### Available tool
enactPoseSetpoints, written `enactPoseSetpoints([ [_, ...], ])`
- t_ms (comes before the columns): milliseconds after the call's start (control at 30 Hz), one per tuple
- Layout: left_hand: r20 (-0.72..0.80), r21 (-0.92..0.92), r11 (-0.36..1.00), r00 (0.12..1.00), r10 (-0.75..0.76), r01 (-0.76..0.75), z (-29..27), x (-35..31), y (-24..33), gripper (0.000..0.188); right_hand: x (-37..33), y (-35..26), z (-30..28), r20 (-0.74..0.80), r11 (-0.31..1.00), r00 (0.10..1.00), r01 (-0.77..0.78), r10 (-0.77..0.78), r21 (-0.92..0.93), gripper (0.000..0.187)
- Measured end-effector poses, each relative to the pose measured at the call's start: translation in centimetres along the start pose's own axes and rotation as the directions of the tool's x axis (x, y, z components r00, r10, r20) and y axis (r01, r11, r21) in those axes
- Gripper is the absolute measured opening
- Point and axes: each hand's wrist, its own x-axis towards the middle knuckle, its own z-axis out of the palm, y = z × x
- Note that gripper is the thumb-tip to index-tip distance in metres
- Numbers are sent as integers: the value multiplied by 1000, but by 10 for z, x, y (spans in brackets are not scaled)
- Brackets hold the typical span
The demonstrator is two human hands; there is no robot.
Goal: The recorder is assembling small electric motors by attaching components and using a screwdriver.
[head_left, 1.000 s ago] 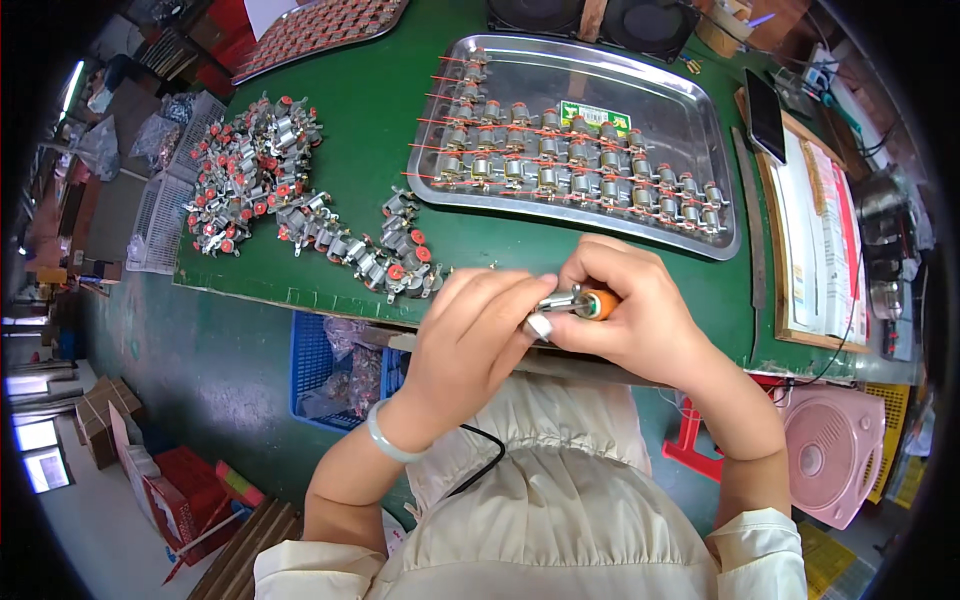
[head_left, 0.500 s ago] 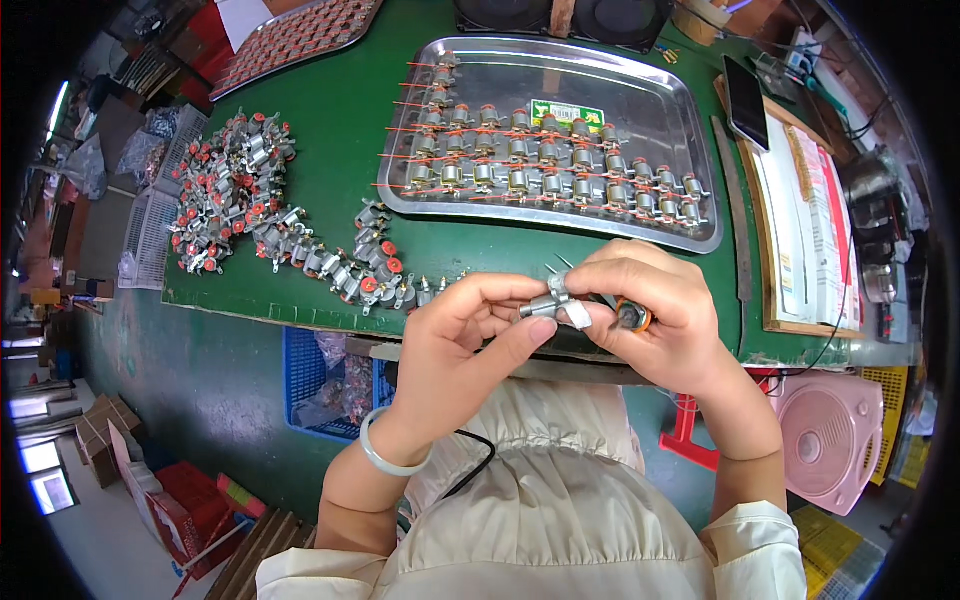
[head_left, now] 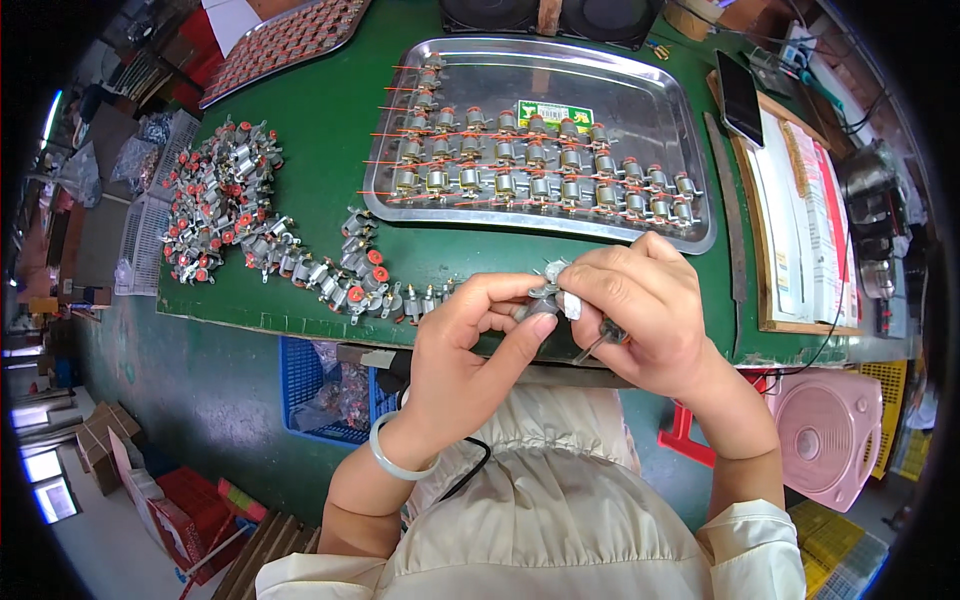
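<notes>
My left hand point(head_left: 470, 340), with a pale bangle at the wrist, pinches a small silver motor point(head_left: 540, 302) between thumb and fingers. At the motor's far end, the fingertips of my right hand point(head_left: 640, 300) are closed on its metal end piece. A thin metal-shafted tool point(head_left: 598, 344) is tucked in that same hand; its exact kind is hard to tell. White wrapping point(head_left: 571, 305) shows at my right thumb. Just beyond my left hand, loose motors point(head_left: 375, 295) trail toward a heap point(head_left: 225, 195) of motors with red ends.
Rows of motors with red wires lie on a steel tray point(head_left: 640, 80). A second filled tray point(head_left: 290, 50) is at the far left. To the right lie a phone point(head_left: 740, 95), a metal strip point(head_left: 727, 200) and a clipboard with papers point(head_left: 790, 230). A pink fan point(head_left: 825, 440) stands below.
My right hand has turned, so the tool's shaft now points down toward me instead of its orange-ringed end showing. The motor has tilted between my fingers. The view has shifted slightly.
</notes>
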Motion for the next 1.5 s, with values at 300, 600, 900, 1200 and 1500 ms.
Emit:
enactPoseSetpoints([
  [300,-40,162,969,980,194,-185,2,11,-7,24,-4,4,0,-11,989,994,-108,109,103,27],
  [600,77,637,564,771,632,-525,4,20,-16,27,-3,-7,2,22,968,968,-250,250,23,21],
  [900,-173,97,978,965,197,-183,6,17,-16,25,-22,-10,-3,118,923,925,-336,361,-189,25],
  [1200,-67,-441,886,979,-194,146,9,23,-5,17,-49,4,-4,112,884,914,-339,391,-324,26],
  [1500,-8,-463,867,977,-211,184,26,30,-13,17,-61,19,-12,159,883,889,-376,429,-282,29],
])
